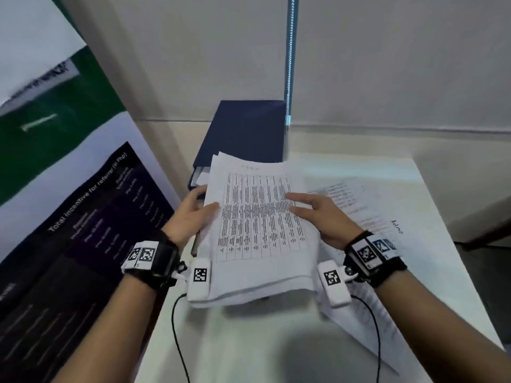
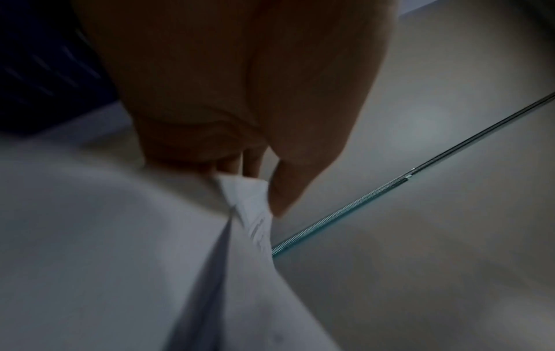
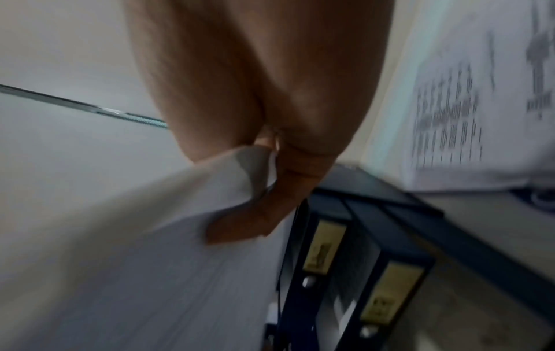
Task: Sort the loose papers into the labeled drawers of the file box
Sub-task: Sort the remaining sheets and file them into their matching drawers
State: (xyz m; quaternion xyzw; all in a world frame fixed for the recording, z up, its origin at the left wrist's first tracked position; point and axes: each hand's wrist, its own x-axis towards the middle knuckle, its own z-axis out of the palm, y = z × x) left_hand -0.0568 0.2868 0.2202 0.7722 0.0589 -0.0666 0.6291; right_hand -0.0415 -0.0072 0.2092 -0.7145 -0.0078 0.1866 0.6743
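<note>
- A stack of papers (image 1: pixel 260 225) sits between both hands, held above the white table (image 1: pixel 249 349), with a printed table on its top sheet.
- The left hand (image 1: pixel 190 214) grips the stack's left edge, thumb on top and fingers underneath; the left wrist view shows the thumb (image 2: pixel 288 190) and fingers pinching a paper corner (image 2: pixel 246 192).
- The right hand (image 1: pixel 320 214) lies on the right side of the top sheet with its fingers stretched out fairly straight across the print; in the right wrist view a sheet (image 3: pixel 234 180) runs between its fingers, so it holds paper there.
- Just beyond the stack stands the dark blue file box (image 1: pixel 243 134), against the wall; the right wrist view shows its drawers with yellow labels (image 3: pixel 324 247), too blurred to read.
- More printed sheets (image 1: pixel 367 205) lie flat on the table to the right, one marked "Admin".
- Both forearms reach forward, wrists banded with trackers.
</note>
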